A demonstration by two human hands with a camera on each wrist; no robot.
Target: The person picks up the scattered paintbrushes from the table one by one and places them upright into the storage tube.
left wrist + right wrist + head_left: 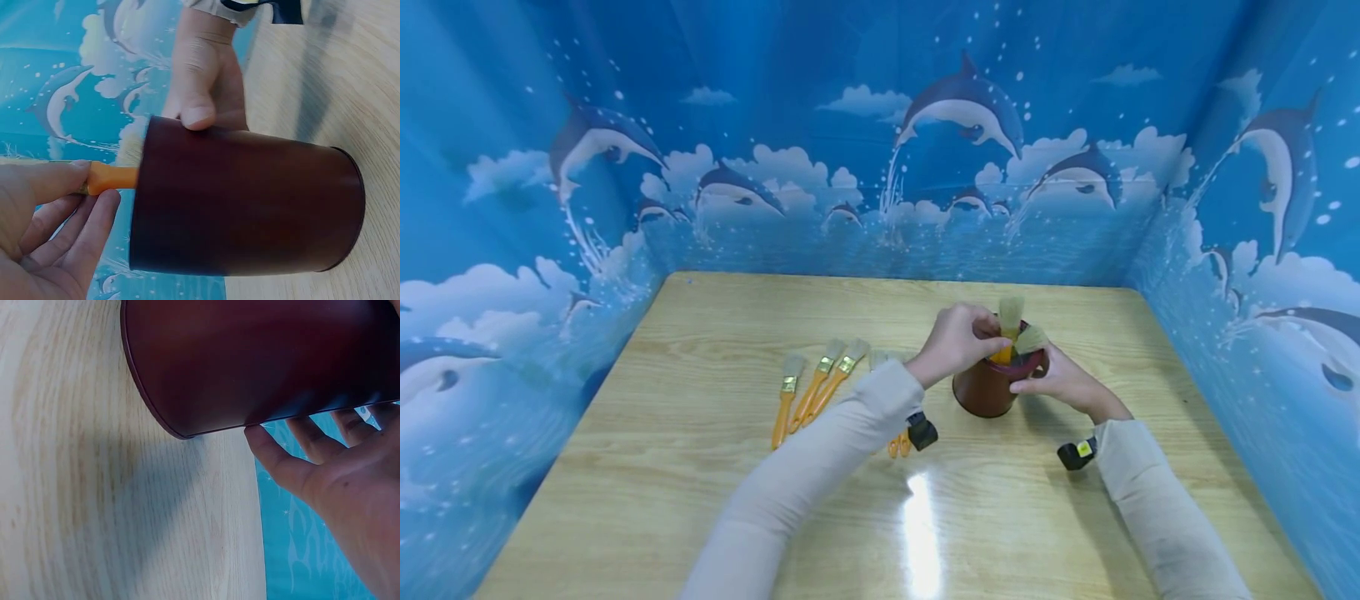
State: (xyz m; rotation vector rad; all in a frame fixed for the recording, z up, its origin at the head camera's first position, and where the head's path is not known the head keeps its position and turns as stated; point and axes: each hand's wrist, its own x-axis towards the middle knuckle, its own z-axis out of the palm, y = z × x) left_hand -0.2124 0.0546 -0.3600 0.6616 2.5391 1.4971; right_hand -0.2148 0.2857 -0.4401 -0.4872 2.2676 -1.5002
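A brown cylindrical holder [983,390] stands on the table, right of the middle. Between thumb and fingers, my left hand [958,337] pinches a paintbrush [112,178] at its metal band and the top of its orange handle. The handle goes down into the holder, bristles up. Beside it, the pale bristles of another paintbrush [1032,340] lean over the right of the rim. My right hand [1063,385] grips the holder's right side near the top, thumb to the front. In the right wrist view, its fingers [281,459] touch the wall. The holder's inside is mostly hidden.
Left of the holder lie several more paintbrushes [788,383] with orange handles. Under my left forearm, other brush handles [898,446] show in part. The wooden table [700,517] is bordered by a blue dolphin-print curtain [820,150] at the back and sides.
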